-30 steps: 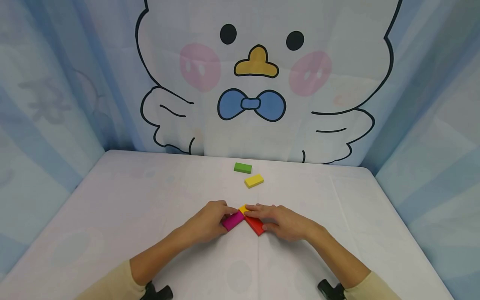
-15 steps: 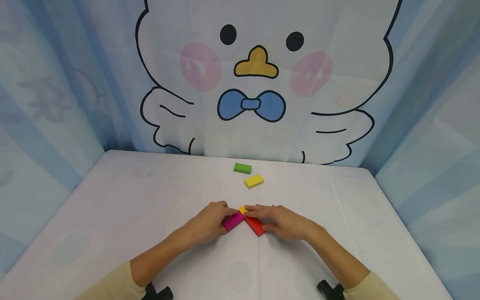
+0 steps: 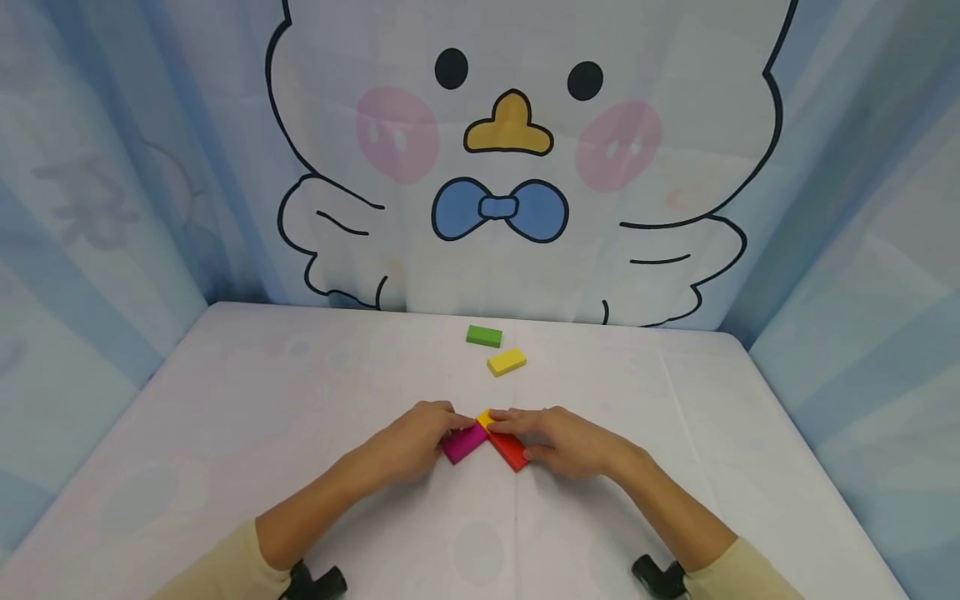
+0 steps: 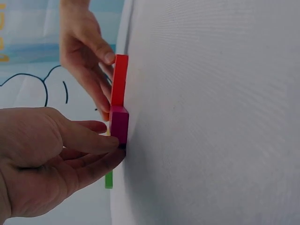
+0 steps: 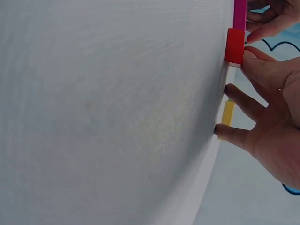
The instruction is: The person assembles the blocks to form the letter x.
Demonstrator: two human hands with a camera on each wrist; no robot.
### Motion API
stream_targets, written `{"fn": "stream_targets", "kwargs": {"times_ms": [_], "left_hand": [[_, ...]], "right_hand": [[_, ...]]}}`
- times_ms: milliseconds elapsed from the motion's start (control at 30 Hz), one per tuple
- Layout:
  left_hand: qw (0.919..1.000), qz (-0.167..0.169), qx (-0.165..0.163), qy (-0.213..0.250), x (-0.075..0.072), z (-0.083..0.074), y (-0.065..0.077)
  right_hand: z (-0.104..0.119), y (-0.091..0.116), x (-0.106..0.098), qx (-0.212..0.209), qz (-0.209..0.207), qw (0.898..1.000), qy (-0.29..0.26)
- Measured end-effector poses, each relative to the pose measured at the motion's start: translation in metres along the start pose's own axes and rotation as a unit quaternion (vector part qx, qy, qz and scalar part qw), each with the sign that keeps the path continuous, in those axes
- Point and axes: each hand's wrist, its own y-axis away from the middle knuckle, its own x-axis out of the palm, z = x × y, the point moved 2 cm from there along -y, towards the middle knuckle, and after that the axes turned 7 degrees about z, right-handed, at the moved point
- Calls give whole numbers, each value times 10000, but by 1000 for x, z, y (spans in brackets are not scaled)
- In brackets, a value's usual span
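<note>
The worktop (image 3: 480,517) is shared by both hands. The magenta block (image 3: 464,444) is pinched between thumb and fingers of the left hand (image 3: 415,442), its long axis slanted away and to the right. The red block (image 3: 509,452) is gripped by the right hand (image 3: 573,442), its axis slanted away and to the left, so that a wedge is formed, its point turned away from the person. At that point the orange block (image 3: 483,417) is partly covered by the right fingertips; whether it is touched by the left index finger cannot be told. Straight beyond, slightly rightward, the yellow block (image 3: 506,362) is left unheld, angled like the magenta one but more sideways; the right hand is placed nearer to it. Farther still, the green block (image 3: 483,336) is seen lying nearly crosswise, before a printed curtain (image 3: 502,275).
</note>
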Motion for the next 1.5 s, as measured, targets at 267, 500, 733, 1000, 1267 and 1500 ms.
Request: {"fn": "stream_targets", "kwargs": {"times_ms": [267, 500, 733, 1000, 1267, 1500], "left_hand": [[9998, -22, 73, 203, -4, 5, 1], [9969, -286, 718, -174, -11, 12, -5], [9928, -49, 1071, -540, -11, 15, -14], [9899, 550, 1093, -719, -5, 16, -19], [9901, 829, 961, -602, -1, 22, -17], [9901, 843, 965, -581, -1, 21, -16]], "right_hand": [[1, -1, -1, 89, -1, 9997, -238], [-4, -2, -8, 47, -322, 9988, -354], [-11, -5, -18, 80, -902, 9957, -196], [-15, -8, -29, 463, -1496, 9876, -97], [-17, -11, -35, 628, -1662, 9840, -99], [-20, -14, -41, 741, -1939, 9782, 24]]}}
